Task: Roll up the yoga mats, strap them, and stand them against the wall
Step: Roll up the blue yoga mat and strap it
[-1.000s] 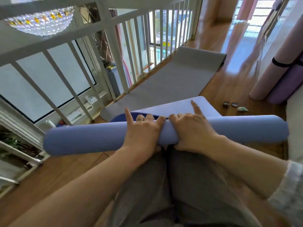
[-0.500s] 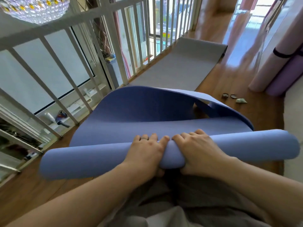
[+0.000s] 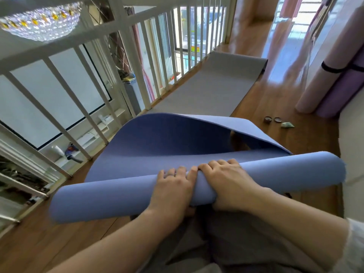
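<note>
While its loose end arches above the floor (image 3: 275,99), the blue mat (image 3: 108,198) is gripped mid-roll by left hand (image 3: 173,186) and right hand (image 3: 226,180).

the scene is lit brightly by daylight, which is let in through the windows beyond the railing (image 3: 129,56). right of the railing, hard glare is thrown on the wooden floor (image 3: 283,56), and the boards there are washed almost white. under the blue mat (image 3: 118,198), in front of the railing, only soft shadow is seen. the railing's bars are splayed and bent by the wide lens. the mat's ends are smeared by blur, and the chandelier (image 3: 39,22) above the railing is slightly soft.
</note>
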`<state>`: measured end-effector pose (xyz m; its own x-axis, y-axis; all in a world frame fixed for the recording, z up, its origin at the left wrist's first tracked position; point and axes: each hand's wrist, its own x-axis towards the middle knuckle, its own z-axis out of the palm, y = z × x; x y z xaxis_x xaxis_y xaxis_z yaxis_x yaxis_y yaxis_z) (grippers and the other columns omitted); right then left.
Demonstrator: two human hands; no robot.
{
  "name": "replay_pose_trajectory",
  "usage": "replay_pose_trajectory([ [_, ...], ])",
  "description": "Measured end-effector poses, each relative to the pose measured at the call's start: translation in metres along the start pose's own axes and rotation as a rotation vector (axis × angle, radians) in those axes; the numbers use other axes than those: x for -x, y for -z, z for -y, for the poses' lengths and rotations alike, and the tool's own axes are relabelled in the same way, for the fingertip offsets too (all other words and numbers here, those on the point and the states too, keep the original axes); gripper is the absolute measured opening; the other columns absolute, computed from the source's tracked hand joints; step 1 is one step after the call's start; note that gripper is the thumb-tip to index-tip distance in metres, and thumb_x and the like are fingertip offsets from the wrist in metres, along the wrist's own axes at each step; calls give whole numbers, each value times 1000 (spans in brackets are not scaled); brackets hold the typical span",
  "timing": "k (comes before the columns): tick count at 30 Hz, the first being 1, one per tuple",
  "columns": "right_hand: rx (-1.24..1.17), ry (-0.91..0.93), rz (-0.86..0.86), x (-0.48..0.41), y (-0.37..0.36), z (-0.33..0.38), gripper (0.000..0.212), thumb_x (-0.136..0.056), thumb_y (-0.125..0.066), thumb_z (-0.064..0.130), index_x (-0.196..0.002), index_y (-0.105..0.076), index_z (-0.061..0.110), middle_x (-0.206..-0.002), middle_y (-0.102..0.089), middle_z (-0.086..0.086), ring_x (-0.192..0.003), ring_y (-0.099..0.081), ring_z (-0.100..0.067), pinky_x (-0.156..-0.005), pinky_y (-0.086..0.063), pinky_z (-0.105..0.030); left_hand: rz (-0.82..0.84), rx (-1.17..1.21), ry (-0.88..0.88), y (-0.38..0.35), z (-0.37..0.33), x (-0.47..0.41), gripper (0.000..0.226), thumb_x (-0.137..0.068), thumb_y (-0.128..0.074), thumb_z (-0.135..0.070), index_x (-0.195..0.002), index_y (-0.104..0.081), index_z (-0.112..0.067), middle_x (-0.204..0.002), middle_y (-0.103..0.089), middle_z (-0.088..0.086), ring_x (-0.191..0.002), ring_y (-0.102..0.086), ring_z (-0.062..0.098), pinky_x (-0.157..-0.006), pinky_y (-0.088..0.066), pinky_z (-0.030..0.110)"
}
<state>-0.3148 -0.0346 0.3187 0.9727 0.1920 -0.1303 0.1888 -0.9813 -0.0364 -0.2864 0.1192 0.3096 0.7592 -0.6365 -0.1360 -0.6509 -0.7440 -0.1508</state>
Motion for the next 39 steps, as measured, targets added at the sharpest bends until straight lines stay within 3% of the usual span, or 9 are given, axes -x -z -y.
replay_pose_trajectory([
  [6, 70, -55, -98, 0, -12, -5, 90, -51, -79, 52, -130, -48, 21, -116, -61, -4, -103, -60, -28, -94, -44, -47, 160, 205, -112, 11, 28, -34, 86, -67, -75, -50, -137, -32, -26, -127, -53, 2, -113, -53, 26, -94, -44, 38],
  [10, 68, -75, -233, -4, -27, -4, 71, -50, -79, 41, -114, -57, 20, -97, -66, -4, -85, -64, -30, -78, -48, -44, 252, 262, -130, 17, 38, -45, 83, -65, -77, -54, -133, -37, -28, -126, -54, 0, -113, -53, 23, -92, -45, 37],
  [16, -66, -67, 25, -24, 2, -20, 76, -66, -74, 55, -128, -41, 27, -119, -56, 4, -107, -55, -20, -92, -45, -43, -27, -66, 10, -2, 12, -20, 91, -84, -60, -46, -151, -2, -25, -146, -32, 6, -130, -36, 27, -113, -15, 51],
  [20, -105, -41, 59, -30, 4, -30, 87, -61, -75, 61, -135, -39, 31, -124, -56, 6, -115, -53, -19, -105, -35, -47, -21, 30, -22, 2, 24, -39, 89, -77, -66, -48, -147, -16, -27, -133, -44, 3, -119, -46, 26, -103, -31, 40],
  [22, 5, -30, -87, -28, -7, -29, 92, -61, -75, 61, -139, -39, 28, -127, -56, 3, -120, -51, -23, -114, -19, -57, 42, 100, -57, 8, 34, -48, 89, -73, -69, -50, -145, -22, -27, -128, -48, 3, -115, -49, 26, -96, -38, 38],
  [26, 79, -16, -305, -27, -28, -23, 80, -52, -81, 51, -121, -59, 20, -104, -69, -4, -94, -67, -28, -108, -27, -58, 135, 120, -70, 19, 43, -58, 87, -72, -72, -51, -142, -26, -29, -129, -49, 1, -117, -49, 26, -101, -35, 45],
  [29, 82, -40, -183, -32, -16, -25, 74, -68, -68, 54, -132, -47, 23, -117, -64, 0, -108, -61, -24, -115, -16, -50, -33, -52, -50, 5, 32, -45, 95, -73, -71, -51, -147, -19, -25, -135, -45, 3, -120, -49, 29, -108, -20, 62],
  [33, 133, -30, -159, -33, -8, -20, 65, -73, -63, 54, -129, -44, 27, -115, -62, 3, -110, -58, -20, -116, -7, -48, -268, -44, -44, -19, 28, -34, 102, -43, -87, -49, -131, -45, -21, -108, -64, 7, -90, -65, 28, -92, -44, 59],
  [39, 43, -19, -102, -31, 37, -37, 62, -67, -62, 63, -118, -48, 30, -106, -65, 12, -104, -61, -12, -116, -11, -48, -259, 4, -71, 31, 28, -43, 81, -83, -62, -48, -148, -18, -27, -136, -46, 3, -121, -50, 27, -113, -18, 52],
])
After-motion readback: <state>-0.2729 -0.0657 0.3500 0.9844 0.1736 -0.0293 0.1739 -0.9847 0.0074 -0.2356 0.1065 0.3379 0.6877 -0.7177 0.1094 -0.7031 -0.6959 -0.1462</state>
